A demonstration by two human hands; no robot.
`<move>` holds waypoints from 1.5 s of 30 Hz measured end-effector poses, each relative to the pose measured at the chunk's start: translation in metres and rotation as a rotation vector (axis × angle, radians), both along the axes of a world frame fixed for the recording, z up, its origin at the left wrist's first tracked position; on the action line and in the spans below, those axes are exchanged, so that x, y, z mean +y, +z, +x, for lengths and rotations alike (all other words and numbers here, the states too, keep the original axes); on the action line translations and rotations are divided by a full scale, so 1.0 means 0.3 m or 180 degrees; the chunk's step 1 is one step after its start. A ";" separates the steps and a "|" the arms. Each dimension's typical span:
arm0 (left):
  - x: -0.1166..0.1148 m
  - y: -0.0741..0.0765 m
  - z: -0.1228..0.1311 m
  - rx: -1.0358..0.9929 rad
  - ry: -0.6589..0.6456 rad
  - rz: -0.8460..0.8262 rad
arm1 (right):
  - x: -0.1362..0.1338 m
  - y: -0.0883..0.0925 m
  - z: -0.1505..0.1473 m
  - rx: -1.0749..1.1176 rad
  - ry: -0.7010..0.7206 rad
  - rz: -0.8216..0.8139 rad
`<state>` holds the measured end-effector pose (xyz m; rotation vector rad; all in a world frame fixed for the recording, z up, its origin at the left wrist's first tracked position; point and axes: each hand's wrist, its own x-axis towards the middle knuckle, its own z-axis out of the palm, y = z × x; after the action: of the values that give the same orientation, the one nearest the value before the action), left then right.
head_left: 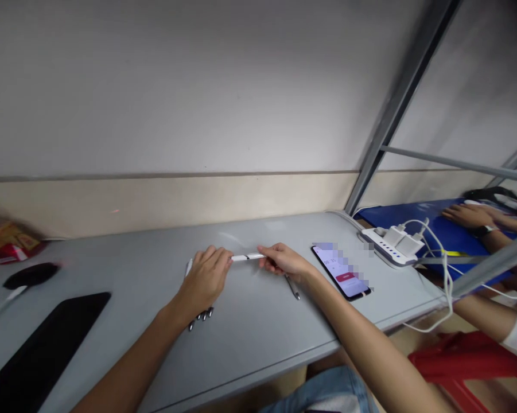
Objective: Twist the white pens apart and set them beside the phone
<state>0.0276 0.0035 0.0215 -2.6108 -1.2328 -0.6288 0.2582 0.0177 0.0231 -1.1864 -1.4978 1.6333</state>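
A white pen [246, 257] with dark marks is held level above the grey table between my two hands. My left hand [206, 275] is closed on its left end, fingers pointing away and knuckles up. The right end sits in a pinch of my right hand [282, 259]. Beneath and beside my left hand lie several pens [204, 315], their metallic tips showing toward me and their bodies mostly hidden. Another pen [293, 288] with a dark tip lies on the table just below my right hand, its upper part covered.
A lit phone [342, 272] lies right of my right hand, near a white power strip [388, 248] with plugs and cables. At left are a black mat [47, 353], a black round object [31, 276] and a red-yellow package [11, 240]. Another person's hands [469, 215] rest on a blue table.
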 end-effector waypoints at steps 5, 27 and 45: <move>-0.008 0.005 0.000 0.0026 0.0139 0.0102 | -0.005 0.003 -0.005 0.0230 0.0070 0.0036; 0.018 -0.015 -0.021 -0.0515 0.0332 -0.0680 | -0.034 0.001 -0.031 -0.0736 -0.0313 0.2897; -0.001 -0.019 0.002 -0.0403 0.0271 -0.0588 | 0.018 -0.036 0.000 -0.0633 -0.0549 0.2172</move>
<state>0.0281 0.0032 0.0158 -2.6833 -1.4984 -0.7053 0.2583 0.0232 0.0124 -1.0556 -1.8113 0.7924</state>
